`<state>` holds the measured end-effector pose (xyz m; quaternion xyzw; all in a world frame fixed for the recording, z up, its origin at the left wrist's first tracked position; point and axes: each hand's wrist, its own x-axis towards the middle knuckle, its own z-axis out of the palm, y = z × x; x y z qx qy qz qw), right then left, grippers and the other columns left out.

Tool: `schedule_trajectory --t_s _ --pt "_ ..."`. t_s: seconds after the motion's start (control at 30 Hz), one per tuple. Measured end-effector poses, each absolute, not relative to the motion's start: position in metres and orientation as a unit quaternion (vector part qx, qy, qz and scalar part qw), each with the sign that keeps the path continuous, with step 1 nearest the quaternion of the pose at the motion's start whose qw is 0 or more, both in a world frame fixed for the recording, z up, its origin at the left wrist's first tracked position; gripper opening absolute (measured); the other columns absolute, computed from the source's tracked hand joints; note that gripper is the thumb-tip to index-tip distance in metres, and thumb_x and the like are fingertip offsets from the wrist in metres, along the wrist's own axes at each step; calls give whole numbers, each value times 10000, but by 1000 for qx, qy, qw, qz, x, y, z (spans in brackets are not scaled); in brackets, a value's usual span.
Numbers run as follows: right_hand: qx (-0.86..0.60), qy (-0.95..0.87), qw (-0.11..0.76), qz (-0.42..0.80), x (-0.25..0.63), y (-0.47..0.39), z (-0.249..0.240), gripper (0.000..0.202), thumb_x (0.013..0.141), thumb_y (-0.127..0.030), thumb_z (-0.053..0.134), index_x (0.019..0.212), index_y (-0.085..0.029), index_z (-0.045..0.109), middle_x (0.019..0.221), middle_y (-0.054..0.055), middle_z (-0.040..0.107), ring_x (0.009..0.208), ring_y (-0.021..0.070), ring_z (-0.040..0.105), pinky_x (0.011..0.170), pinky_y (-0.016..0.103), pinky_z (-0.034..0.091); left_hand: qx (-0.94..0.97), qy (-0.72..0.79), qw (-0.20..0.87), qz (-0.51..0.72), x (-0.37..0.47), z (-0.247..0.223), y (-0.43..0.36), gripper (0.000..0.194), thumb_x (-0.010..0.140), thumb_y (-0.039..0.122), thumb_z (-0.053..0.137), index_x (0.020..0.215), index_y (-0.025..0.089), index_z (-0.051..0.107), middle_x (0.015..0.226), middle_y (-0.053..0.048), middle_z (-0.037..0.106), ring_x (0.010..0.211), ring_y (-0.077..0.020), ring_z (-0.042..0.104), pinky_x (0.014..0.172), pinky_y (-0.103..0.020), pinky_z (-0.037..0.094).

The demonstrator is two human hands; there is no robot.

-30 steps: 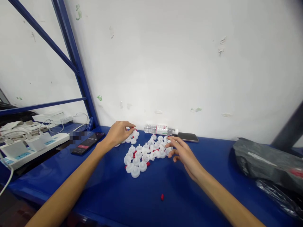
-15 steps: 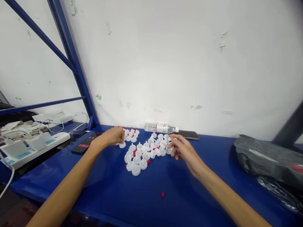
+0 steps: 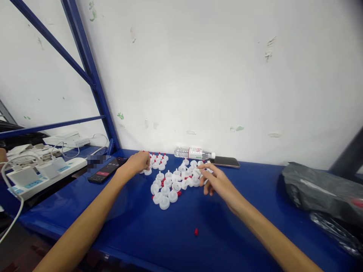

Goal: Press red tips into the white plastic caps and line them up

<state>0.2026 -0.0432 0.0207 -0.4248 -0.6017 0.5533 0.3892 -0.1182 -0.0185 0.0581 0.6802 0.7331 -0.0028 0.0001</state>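
A loose pile of white plastic caps (image 3: 164, 203) lies on the blue table (image 3: 159, 236), with small red tips showing among them. Behind it to the left stand several white caps with red tips (image 3: 161, 166) in rows. My left hand (image 3: 138, 163) is closed at the left edge of those rows, just above a white cap (image 3: 148, 172); whatever its fingers hold is hidden. Over the right end of the pile, my right hand (image 3: 211, 178) has its fingers apart and nothing visibly gripped. One red tip (image 3: 196, 232) lies alone near the front.
A clear bottle (image 3: 194, 153) lies by the wall, beside a dark phone (image 3: 227, 162). Another phone (image 3: 107, 170) shows a timer at the left. Power strips with chargers (image 3: 51, 175) and cables fill the far left. A grey wrapped bundle (image 3: 323, 189) sits at the right.
My right hand has shifted slightly left over the pile, its fingers closer to the caps. My left hand stays at the rows. The whole view has moved a little.
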Motion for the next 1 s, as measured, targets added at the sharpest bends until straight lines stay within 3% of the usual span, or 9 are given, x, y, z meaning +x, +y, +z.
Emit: schedule_trajectory --t_s 0.33,0.5,0.57,0.63,0.77,0.87,1.0 --pt "-429 -611 360 560 203 -46 22 269 937 -396 548 1130 -210 572 746 -37 627 491 85 576 436 183 391 670 740 -49 -22 -116 48 -19 130 769 180 640 869 171 722 978 -143 746 891 -276 710 695 -306 496" --pt "-441 -617 358 545 205 -41 20 266 941 -394 529 1129 -213 578 767 -29 635 494 95 570 450 201 395 670 738 -76 -21 -108 50 -26 272 791 259 660 1046 187 724 1086 -167 732 977 -332 703 751 -361 519" --pt "-447 -645 348 513 205 -42 18 284 954 -400 504 1166 -226 580 774 -25 646 492 107 565 473 222 409 667 739 -96 -12 -103 53 -30 314 804 302 660 1087 177 718 1078 -186 730 982 -360 699 757 -386 518" --pt "-454 -716 340 407 206 -44 14 310 973 -388 477 1232 -259 589 761 -22 662 526 131 585 537 249 431 667 735 -120 8 -95 57 -33 320 856 344 607 1094 161 717 1051 -200 731 972 -371 697 754 -398 510" --pt "-451 -842 270 119 205 -50 6 412 1002 -327 452 1397 -385 552 839 -3 723 723 191 667 638 270 402 706 689 -146 69 -73 67 -43 376 989 396 401 1114 211 704 925 -114 748 868 -272 705 712 -328 473" --pt "-446 -867 209 75 203 -52 1 453 1014 -351 469 1463 -408 492 889 4 744 749 192 683 613 256 376 799 562 -151 151 -51 65 -53 335 995 358 404 1031 214 704 724 -26 712 669 -163 660 624 -259 416" --pt "-441 -878 177 56 202 -51 -3 432 997 -344 530 1429 -354 543 919 35 754 797 211 699 611 261 373 892 344 -209 206 -16 48 -74 239 922 227 459 783 181 648 610 -6 655 507 -131 577 490 -281 322"
